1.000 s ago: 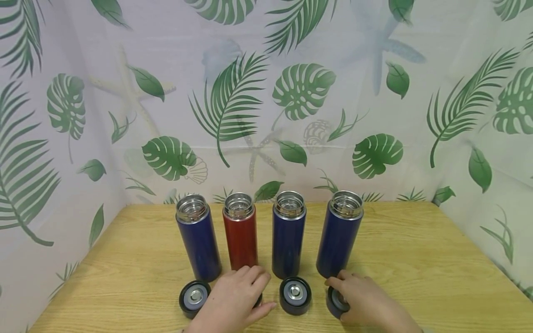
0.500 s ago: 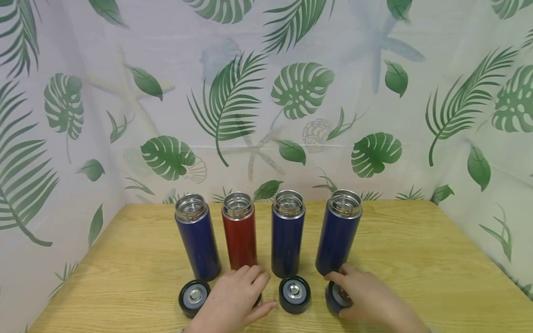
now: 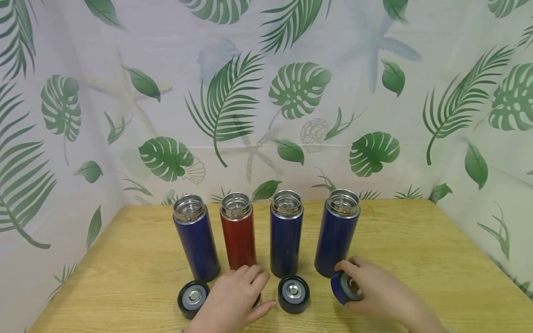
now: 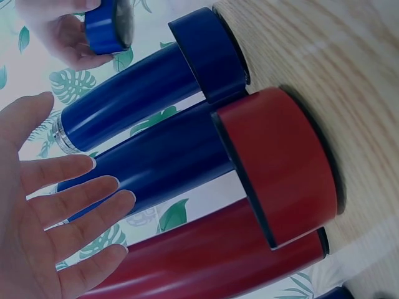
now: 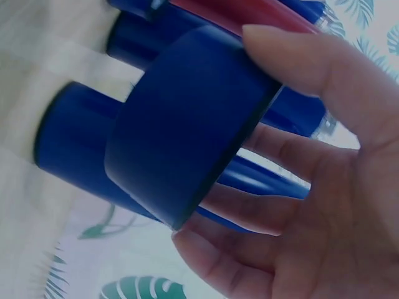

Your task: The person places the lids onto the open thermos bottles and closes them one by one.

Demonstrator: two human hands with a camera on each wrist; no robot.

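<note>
In the head view my right hand (image 3: 381, 291) grips a blue bottle lid (image 3: 340, 287) by its edges, tilted on its side and off the table. The right wrist view shows the same lid (image 5: 187, 118) between thumb and fingertips. My left hand (image 3: 235, 296) hovers palm down before the red vacuum bottle (image 3: 238, 243), holding nothing. Its fingers are spread in the left wrist view, beside a red lid (image 4: 280, 168); the hand mostly hides that lid in the head view. Three blue vacuum bottles, left (image 3: 196, 245), middle (image 3: 286, 245) and right (image 3: 336, 240), stand uncapped in line with the red one.
Two more lids lie with their inner sides up on the wooden table (image 3: 416, 254): one (image 3: 193, 296) before the left blue bottle, one (image 3: 294, 293) before the middle blue bottle. A leaf-print cloth (image 3: 250, 92) hangs behind the table.
My right hand has lifted the right-hand lid from the table, moved it slightly right and tipped it on its side. The left hand has stayed in place.
</note>
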